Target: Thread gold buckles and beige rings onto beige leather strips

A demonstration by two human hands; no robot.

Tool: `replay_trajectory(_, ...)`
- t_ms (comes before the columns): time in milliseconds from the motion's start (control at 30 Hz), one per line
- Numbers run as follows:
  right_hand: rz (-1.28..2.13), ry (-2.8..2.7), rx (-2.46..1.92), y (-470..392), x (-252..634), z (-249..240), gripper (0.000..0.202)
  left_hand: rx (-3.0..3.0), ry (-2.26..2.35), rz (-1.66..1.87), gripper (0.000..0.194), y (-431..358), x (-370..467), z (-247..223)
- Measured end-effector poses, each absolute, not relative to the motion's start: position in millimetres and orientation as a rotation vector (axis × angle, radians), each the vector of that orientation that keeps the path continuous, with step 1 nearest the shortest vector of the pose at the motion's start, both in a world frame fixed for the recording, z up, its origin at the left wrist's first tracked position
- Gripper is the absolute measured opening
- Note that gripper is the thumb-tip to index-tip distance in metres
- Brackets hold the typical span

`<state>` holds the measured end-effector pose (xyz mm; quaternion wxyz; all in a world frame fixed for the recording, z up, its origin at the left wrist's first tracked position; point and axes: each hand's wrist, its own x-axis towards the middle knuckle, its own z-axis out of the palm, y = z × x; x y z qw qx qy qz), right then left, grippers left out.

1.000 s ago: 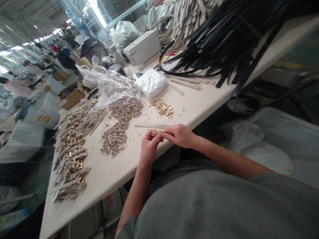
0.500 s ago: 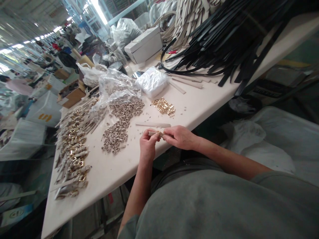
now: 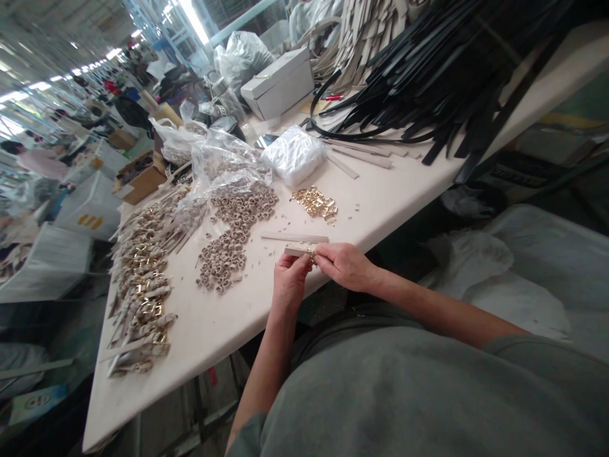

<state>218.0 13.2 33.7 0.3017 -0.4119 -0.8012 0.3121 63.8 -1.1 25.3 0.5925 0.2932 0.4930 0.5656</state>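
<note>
Near the table's front edge, my left hand (image 3: 290, 276) is closed on a short beige strap (image 3: 295, 251), thumb on top. My right hand (image 3: 346, 265) pinches at the strap's right end, where a small gold buckle (image 3: 311, 252) glints between the fingertips. How far the buckle is threaded is too small to tell. Just beyond my hands lies another flat beige strap (image 3: 295, 237). Behind it sits a pile of gold buckles (image 3: 314, 203). To the left is a heap of small beige loops (image 3: 221, 260).
Bundled beige straps with gold buckles (image 3: 147, 292) line the table's left end. Clear plastic bags (image 3: 228, 162), a white plastic-wrapped packet (image 3: 292, 153) and a white box (image 3: 278, 82) stand behind. Long black straps (image 3: 409, 89) hang over the front edge at right.
The strap in my left hand now shows more of its length, and that hand has shifted slightly right. My right fingers have drawn closer around the buckle end.
</note>
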Motion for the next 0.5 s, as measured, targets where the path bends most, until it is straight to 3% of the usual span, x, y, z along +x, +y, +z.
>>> replay_trajectory(267,0.850,-1.996,-1.086,13.5,219.1,32.9,0.024,1.039,1.277,1.399,0.025,-6.0,62.5,32.1)
replay_trajectory(500,0.876,-1.923,-1.128,15.8,223.0,33.9,0.025,1.068,1.252,1.460,0.033,-21.4,60.5,30.3)
